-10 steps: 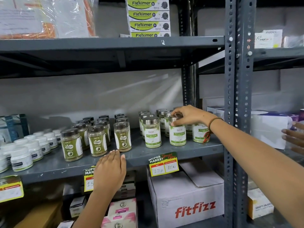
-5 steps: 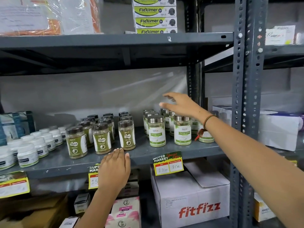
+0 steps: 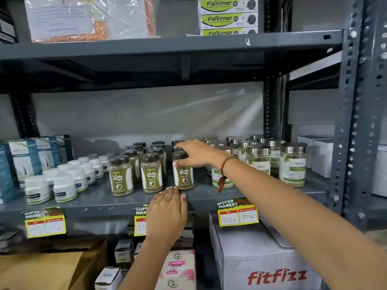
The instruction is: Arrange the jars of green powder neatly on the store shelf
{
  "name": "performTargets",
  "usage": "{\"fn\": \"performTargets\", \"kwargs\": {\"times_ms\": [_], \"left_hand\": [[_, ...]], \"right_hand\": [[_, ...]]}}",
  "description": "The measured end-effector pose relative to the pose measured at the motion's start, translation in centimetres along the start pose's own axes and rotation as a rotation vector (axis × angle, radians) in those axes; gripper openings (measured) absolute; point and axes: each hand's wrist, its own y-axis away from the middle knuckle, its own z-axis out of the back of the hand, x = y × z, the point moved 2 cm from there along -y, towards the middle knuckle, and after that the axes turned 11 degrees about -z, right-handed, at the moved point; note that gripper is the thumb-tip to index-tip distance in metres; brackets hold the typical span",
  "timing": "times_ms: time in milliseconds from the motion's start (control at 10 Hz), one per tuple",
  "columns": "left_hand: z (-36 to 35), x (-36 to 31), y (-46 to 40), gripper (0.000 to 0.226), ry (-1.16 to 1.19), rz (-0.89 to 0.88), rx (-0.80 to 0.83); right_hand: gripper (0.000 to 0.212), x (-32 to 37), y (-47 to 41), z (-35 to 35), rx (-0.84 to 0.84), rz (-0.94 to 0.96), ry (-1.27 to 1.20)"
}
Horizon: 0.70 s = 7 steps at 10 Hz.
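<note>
the right hand (image 3: 194,153) was closed around the dark cap of the front right brown-lidded jar (image 3: 183,174), which stood upright near the shelf (image 3: 209,197) edge in a row of 3. the left hand (image 3: 167,212) lay flat and open on that edge, holding nothing. the jar looked light, rigid and smooth; gripping the ribbed cap or the labelled waist seemed safest.

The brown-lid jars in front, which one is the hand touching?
The rightmost front jar. The right hand covers its brown lid, while the two front jars to its left stand untouched.
</note>
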Motion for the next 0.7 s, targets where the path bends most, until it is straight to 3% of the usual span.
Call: {"fn": "performTargets", "kwargs": {"times_ms": [700], "left_hand": [[-0.1, -0.1, 0.0, 0.052, 0.038, -0.007, -0.020]], "right_hand": [[0.091, 0.2, 1.0, -0.1, -0.065, -0.103, 0.001]]}}
